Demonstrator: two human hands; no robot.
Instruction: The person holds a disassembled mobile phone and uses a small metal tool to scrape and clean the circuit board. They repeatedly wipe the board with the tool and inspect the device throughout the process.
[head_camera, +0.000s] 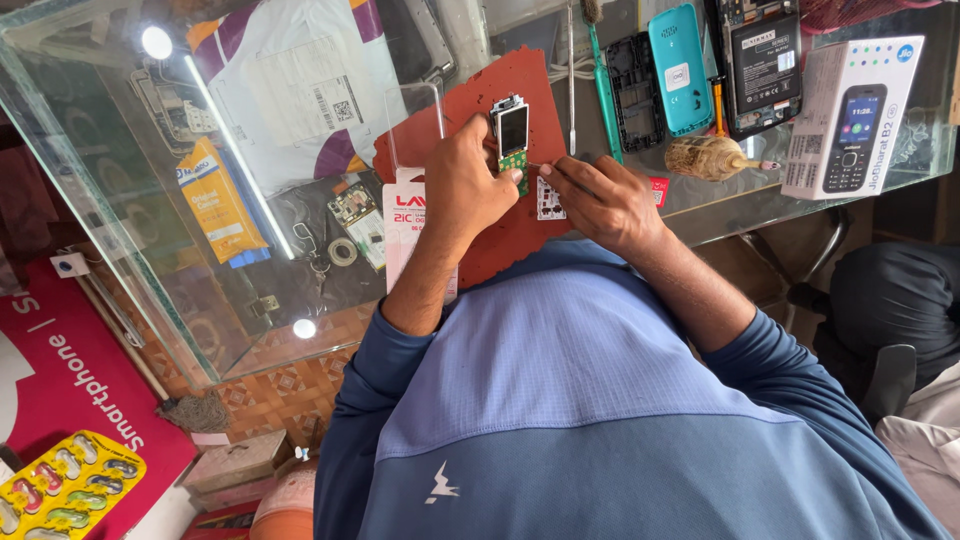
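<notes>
Glossy glass counter (120, 200), matt rubber mat (520, 85)

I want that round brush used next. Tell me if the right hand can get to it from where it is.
Probably yes. The right hand is at the circuit board, and the round brush lies just beyond it on the glass counter, with nothing between them.

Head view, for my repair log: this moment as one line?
left hand holds circuit board | right hand probes it with tool | over red mat
</notes>
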